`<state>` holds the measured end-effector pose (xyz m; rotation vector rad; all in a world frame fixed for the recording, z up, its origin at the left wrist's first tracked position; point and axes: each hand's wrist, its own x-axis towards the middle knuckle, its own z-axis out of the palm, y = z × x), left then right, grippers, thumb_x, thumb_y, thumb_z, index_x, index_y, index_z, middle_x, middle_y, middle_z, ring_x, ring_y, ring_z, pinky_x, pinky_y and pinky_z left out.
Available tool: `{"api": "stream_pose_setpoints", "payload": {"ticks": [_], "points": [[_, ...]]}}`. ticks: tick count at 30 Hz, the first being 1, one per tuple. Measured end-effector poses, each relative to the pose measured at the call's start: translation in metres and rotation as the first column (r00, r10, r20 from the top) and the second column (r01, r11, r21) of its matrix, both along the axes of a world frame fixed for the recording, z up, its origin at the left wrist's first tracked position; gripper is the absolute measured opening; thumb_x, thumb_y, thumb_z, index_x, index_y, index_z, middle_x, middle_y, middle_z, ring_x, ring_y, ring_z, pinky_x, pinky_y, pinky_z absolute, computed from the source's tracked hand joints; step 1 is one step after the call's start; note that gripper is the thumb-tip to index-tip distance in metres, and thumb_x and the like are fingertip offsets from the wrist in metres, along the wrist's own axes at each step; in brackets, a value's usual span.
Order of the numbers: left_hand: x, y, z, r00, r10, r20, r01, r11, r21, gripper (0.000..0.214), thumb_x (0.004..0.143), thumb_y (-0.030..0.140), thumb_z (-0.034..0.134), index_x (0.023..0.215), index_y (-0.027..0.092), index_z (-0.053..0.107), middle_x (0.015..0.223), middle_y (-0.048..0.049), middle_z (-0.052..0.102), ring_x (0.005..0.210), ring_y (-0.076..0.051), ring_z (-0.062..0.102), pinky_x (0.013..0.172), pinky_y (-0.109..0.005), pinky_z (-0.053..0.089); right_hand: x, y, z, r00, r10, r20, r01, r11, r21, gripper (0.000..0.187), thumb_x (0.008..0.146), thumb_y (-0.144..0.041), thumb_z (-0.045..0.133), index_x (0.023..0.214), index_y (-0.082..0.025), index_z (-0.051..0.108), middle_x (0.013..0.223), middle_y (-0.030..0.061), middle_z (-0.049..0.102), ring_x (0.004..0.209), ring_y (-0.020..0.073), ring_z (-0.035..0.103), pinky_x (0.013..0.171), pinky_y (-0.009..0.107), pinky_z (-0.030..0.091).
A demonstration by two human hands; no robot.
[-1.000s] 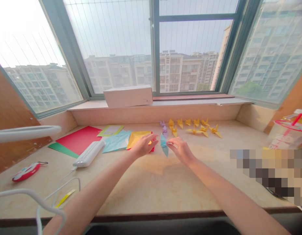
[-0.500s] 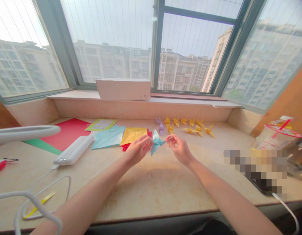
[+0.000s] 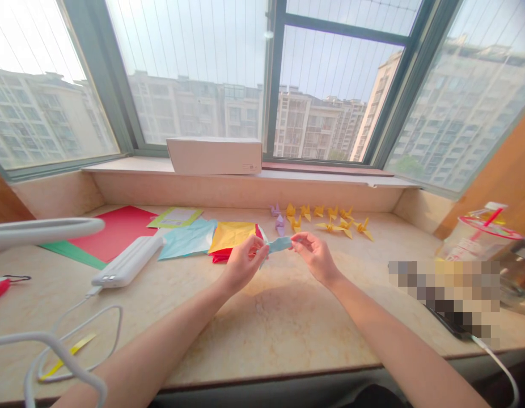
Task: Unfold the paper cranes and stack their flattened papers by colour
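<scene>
A light blue origami crane [image 3: 280, 244] is held up between my two hands over the middle of the counter. My left hand [image 3: 245, 258] is closed around its left part, with the thumb pressed against the folded paper. My right hand [image 3: 316, 256] pinches the right tip between thumb and fingers. The left end of the paper is partly hidden by my fingers. Just behind my hands stand purple paper cranes [image 3: 280, 225] and several yellow paper cranes [image 3: 320, 211]. Left of my left hand lies a stack of yellow and red paper [image 3: 232, 235].
Light blue sheets [image 3: 188, 239], a red sheet [image 3: 124, 232] and a white power bank [image 3: 128, 262] lie at left. White cables [image 3: 120, 323] loop at front left. A plastic cup [image 3: 479, 238] and a phone [image 3: 447, 317] are at right. A white box [image 3: 215, 157] sits on the sill.
My left hand has shifted its grip to cover more of the crane's left part. The upright wing is mostly out of sight, and a flat blue strip now spans my hands.
</scene>
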<state>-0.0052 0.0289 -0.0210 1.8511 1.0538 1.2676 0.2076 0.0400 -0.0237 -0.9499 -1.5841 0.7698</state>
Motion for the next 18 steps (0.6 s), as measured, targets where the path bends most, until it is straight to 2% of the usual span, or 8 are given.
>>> {"api": "stream_pose_setpoints", "payload": {"ticks": [4, 6, 8, 11, 14, 18], "points": [[0.002, 0.0, 0.0, 0.996, 0.079, -0.032, -0.077, 0.995, 0.055, 0.022, 0.084, 0.039, 0.064, 0.083, 0.018, 0.058, 0.081, -0.0022, 0.067, 0.074, -0.016, 0.067, 0.066, -0.028, 0.055, 0.0, -0.004, 0.0, 0.964, -0.107, 0.242, 0.063, 0.981, 0.182, 0.023, 0.086, -0.038, 0.063, 0.103, -0.022, 0.067, 0.126, 0.011, 0.061, 0.119, 0.0264, 0.057, 0.1, 0.042, 0.044], [0.003, -0.001, 0.0, 0.99, 0.113, -0.087, -0.106, 0.991, 0.082, 0.022, 0.083, 0.039, 0.066, 0.082, 0.018, 0.06, 0.08, -0.0023, 0.068, 0.071, -0.016, 0.066, 0.064, -0.027, 0.053, -0.002, -0.007, 0.002, 0.939, -0.121, 0.323, 0.04, 0.968, 0.246, 0.03, 0.084, -0.039, 0.067, 0.11, -0.024, 0.066, 0.132, 0.0106, 0.056, 0.125, 0.027, 0.053, 0.106, 0.044, 0.038], [0.004, -0.003, 0.0, 0.978, 0.144, -0.152, -0.128, 0.986, 0.11, 0.022, 0.082, 0.039, 0.067, 0.081, 0.018, 0.061, 0.076, -0.0017, 0.069, 0.066, -0.015, 0.064, 0.062, -0.027, 0.051, -0.005, -0.01, 0.002, 0.924, -0.103, 0.368, -0.007, 0.959, 0.285, 0.033, 0.084, -0.041, 0.069, 0.112, -0.025, 0.066, 0.128, 0.0102, 0.06, 0.122, 0.0269, 0.055, 0.106, 0.043, 0.038], [0.007, -0.006, -0.001, 0.967, 0.138, -0.215, -0.108, 0.984, 0.145, 0.021, 0.082, 0.038, 0.068, 0.084, 0.018, 0.064, 0.077, -0.0023, 0.07, 0.066, -0.015, 0.063, 0.063, -0.027, 0.05, -0.008, -0.012, 0.001, 0.908, -0.088, 0.409, -0.045, 0.952, 0.303, 0.024, 0.087, -0.042, 0.066, 0.103, -0.024, 0.069, 0.11, 0.0081, 0.071, 0.107, 0.0258, 0.063, 0.098, 0.042, 0.042], [0.01, -0.008, -0.002, 0.967, 0.134, -0.217, -0.102, 0.983, 0.156, 0.02, 0.081, 0.035, 0.07, 0.09, 0.018, 0.065, 0.083, -0.003, 0.072, 0.072, -0.016, 0.065, 0.067, -0.028, 0.051, -0.009, -0.011, -0.002, 0.908, -0.113, 0.404, -0.002, 0.962, 0.273, 0.023, 0.092, -0.04, 0.058, 0.091, -0.022, 0.072, 0.096, 0.0075, 0.075, 0.095, 0.0252, 0.067, 0.091, 0.041, 0.045], [0.011, -0.008, -0.002, 0.969, 0.136, -0.207, -0.111, 0.986, 0.128, 0.021, 0.08, 0.033, 0.071, 0.095, 0.018, 0.066, 0.082, -0.0022, 0.072, 0.068, -0.015, 0.065, 0.066, -0.027, 0.051, -0.008, -0.011, -0.001, 0.925, -0.138, 0.355, 0.065, 0.975, 0.21, 0.027, 0.093, -0.039, 0.055, 0.086, -0.02, 0.073, 0.094, 0.0083, 0.075, 0.093, 0.026, 0.068, 0.087, 0.038, 0.047]]}}
